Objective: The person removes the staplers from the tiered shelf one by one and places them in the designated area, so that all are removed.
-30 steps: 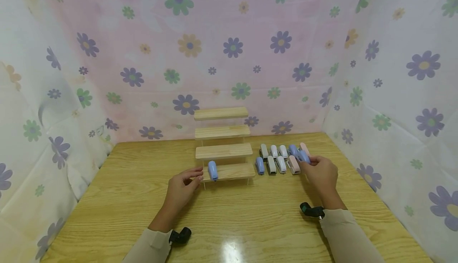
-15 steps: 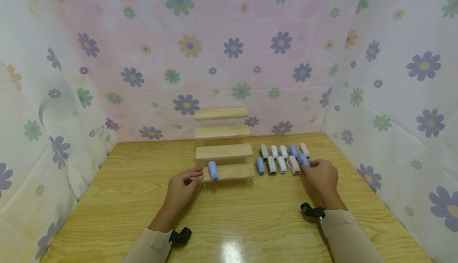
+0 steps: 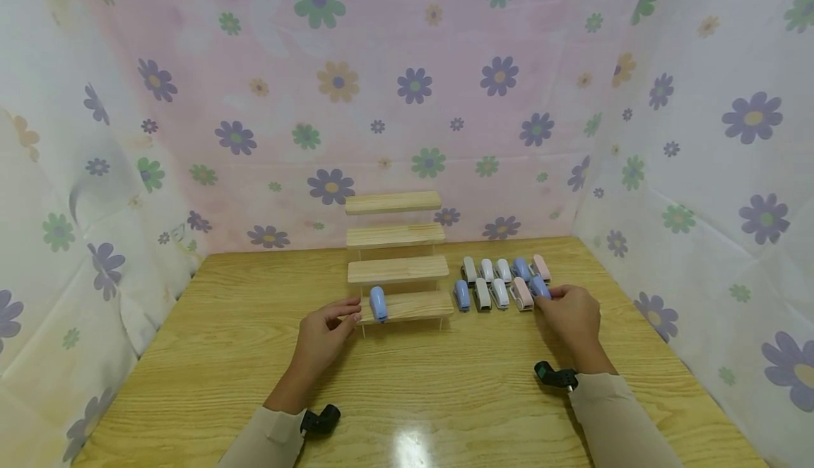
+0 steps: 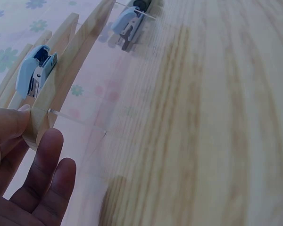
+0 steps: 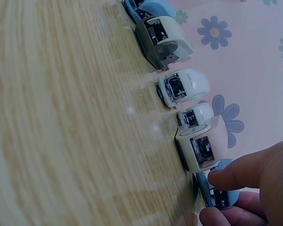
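Observation:
My right hand (image 3: 572, 316) pinches a blue mini stapler (image 3: 540, 286) between thumb and fingers at the right end of the front row of staplers. In the right wrist view, this blue stapler (image 5: 220, 197) sits beside a pink stapler (image 5: 203, 146), partly covered by the thumb. My left hand (image 3: 326, 334) pinches the left end of the lowest shelf (image 3: 416, 305) of a four-tier wooden stand, other fingers spread below it. Another blue stapler (image 3: 378, 304) stands on that shelf near the left fingertips; the left wrist view shows this stapler (image 4: 35, 70) from the side.
Two rows of small staplers, with a white stapler (image 3: 499, 293), a grey stapler (image 3: 482, 294) and a pink stapler (image 3: 522, 293) among them, stand right of the stand. Upper shelves (image 3: 394, 202) rise behind. Flowered cloth (image 3: 413, 136) encloses the wooden table (image 3: 445, 397).
The right hand has brought its blue stapler slightly nearer to me, into line with the front row, uncovering more of the pink one behind. The left hand has stayed put.

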{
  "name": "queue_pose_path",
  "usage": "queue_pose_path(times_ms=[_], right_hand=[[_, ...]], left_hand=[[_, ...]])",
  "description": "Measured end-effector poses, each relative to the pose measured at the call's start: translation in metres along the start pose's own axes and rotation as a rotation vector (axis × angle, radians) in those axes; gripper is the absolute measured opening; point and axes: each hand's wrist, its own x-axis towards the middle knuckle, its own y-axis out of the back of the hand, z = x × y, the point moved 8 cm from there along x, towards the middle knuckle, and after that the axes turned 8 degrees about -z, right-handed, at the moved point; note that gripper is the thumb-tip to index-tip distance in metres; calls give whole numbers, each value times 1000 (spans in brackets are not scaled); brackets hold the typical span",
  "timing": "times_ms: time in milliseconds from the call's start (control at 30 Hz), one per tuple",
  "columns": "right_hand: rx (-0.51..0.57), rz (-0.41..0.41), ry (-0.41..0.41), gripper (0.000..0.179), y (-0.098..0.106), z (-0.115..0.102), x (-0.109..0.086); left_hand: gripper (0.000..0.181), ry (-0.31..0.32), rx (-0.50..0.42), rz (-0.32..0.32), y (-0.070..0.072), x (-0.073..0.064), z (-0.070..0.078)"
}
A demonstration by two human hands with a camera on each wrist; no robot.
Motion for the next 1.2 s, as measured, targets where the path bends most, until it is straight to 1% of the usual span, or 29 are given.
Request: queue_pose_path(times_ms=[200, 433, 533, 667, 867, 1200], right_hand=[[-6, -4, 2, 38, -2, 1, 0], [-18, 8, 9, 36, -2, 1, 1], [-23, 9, 13, 35, -2, 1, 1], [-31, -9, 13, 36, -1, 2, 0], [-32, -45, -8, 40, -3, 3, 0], [-51, -47, 36, 41, -3, 3, 1]], left_hand=[[17, 1, -3, -1, -1, 0, 1], [18, -4, 20, 0, 0, 0, 4], [18, -6, 5, -4, 1, -1, 5], [18, -4, -19, -10, 0, -2, 6], [19, 9, -26, -6, -1, -1, 3], [21, -4, -47, -1, -2, -2, 4]])
